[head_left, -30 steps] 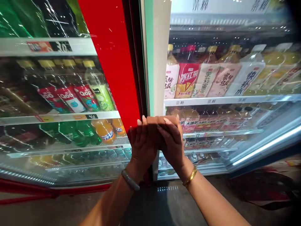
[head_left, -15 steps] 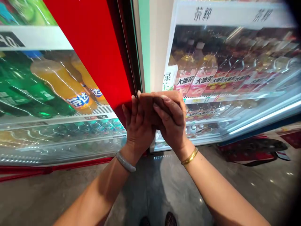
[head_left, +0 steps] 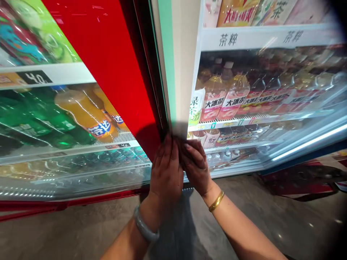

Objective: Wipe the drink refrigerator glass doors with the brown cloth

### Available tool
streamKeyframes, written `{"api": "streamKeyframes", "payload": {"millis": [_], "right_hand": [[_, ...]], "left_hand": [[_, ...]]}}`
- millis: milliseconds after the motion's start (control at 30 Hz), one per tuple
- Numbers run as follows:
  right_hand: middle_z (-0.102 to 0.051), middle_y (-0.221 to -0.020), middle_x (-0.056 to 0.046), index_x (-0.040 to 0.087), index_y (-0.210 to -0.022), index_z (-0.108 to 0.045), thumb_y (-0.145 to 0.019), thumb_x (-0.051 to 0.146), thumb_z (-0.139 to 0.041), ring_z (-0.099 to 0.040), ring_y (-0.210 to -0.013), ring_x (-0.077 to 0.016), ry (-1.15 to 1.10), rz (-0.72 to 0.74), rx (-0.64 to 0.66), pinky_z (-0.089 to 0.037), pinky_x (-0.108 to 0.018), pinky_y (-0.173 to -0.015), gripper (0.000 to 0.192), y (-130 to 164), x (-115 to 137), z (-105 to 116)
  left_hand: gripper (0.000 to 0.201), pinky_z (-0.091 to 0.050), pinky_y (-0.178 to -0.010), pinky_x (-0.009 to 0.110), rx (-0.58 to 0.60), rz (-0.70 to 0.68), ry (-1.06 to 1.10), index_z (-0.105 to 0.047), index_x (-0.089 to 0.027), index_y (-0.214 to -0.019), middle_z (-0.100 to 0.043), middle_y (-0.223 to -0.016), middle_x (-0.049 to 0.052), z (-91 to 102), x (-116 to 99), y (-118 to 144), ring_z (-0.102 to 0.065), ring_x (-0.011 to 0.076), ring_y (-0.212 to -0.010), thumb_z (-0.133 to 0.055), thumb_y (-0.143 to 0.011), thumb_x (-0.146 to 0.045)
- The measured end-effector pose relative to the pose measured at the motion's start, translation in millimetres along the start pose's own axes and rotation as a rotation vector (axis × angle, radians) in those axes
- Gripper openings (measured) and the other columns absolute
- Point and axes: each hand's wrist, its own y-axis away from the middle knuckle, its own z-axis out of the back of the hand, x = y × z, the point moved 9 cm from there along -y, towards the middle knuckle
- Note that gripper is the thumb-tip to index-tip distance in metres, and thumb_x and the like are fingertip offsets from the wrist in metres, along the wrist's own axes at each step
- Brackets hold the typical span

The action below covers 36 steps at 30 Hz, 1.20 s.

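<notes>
Orange soda bottle lies behind the red cooler's glass at 9 o'clock. Left hand, fingers flat together, presses on the red door frame. Right hand touches it at 3 o'clock, fingers curled at the pale pillar; contents of its grip cannot be told. Tea bottles stand at 2 o'clock.
</notes>
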Motion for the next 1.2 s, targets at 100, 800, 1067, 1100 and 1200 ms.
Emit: {"api": "streamKeyframes", "payload": {"millis": [100,800,1067,1100,1200], "right_hand": [[-0.068,-0.131,-0.005,0.040,-0.151,-0.053,-0.097,0.011,-0.064,-0.060,-0.139,-0.0251,-0.010,-0.062,0.007,-0.054,-0.052,-0.121,0.062,1,2,0],[-0.068,-0.138,-0.004,0.035,-0.139,-0.060,-0.101,0.024,-0.063,-0.063,-0.133,-0.0216,-0.324,-0.192,-0.114,-0.050,-0.050,-0.121,0.040,-183,29,54],[-0.069,-0.139,-0.003,0.033,-0.150,-0.053,-0.102,0.022,-0.060,-0.062,-0.136,-0.0220,-0.223,-0.065,-0.004,-0.034,-0.054,-0.133,0.049,-181,42,53],[-0.068,-0.142,-0.005,0.031,-0.153,-0.051,-0.101,0.020,-0.061,-0.058,-0.141,-0.0236,-0.127,0.000,0.003,-0.035,-0.053,-0.133,0.054,-182,44,51],[-0.064,-0.148,-0.008,0.024,-0.156,-0.048,-0.101,0.015,-0.059,-0.048,-0.151,-0.0260,0.091,0.068,0.059,-0.040,-0.049,-0.132,0.057,-183,44,41]], "left_hand": [[0.051,-0.053,-0.113,0.041,-0.075,0.166,0.146,-0.046,-0.018,-0.150,-0.051,-0.158,0.018,13.3,1,-7,-0.058,0.0245,-0.141,-0.044,-0.100,-0.012],[0.066,-0.046,-0.117,0.054,-0.281,0.648,0.478,-0.051,-0.013,-0.140,-0.062,-0.140,0.024,84.3,-12,-122,-0.057,0.0342,-0.138,-0.037,-0.102,-0.065],[0.056,-0.048,-0.110,0.050,-0.356,0.777,0.478,-0.055,-0.009,-0.130,-0.065,-0.126,0.022,86.0,-15,-135,-0.062,0.0325,-0.124,-0.037,-0.101,-0.054],[0.053,-0.049,-0.109,0.050,-0.358,0.778,0.474,-0.057,-0.011,-0.125,-0.066,-0.123,0.021,86.9,-14,-136,-0.062,0.0319,-0.121,-0.038,-0.101,-0.055],[0.044,-0.050,-0.107,0.046,-0.341,0.755,0.479,-0.060,-0.019,-0.110,-0.068,-0.113,0.013,87.5,-11,-138,-0.064,0.0281,-0.114,-0.042,-0.100,-0.058]]}}
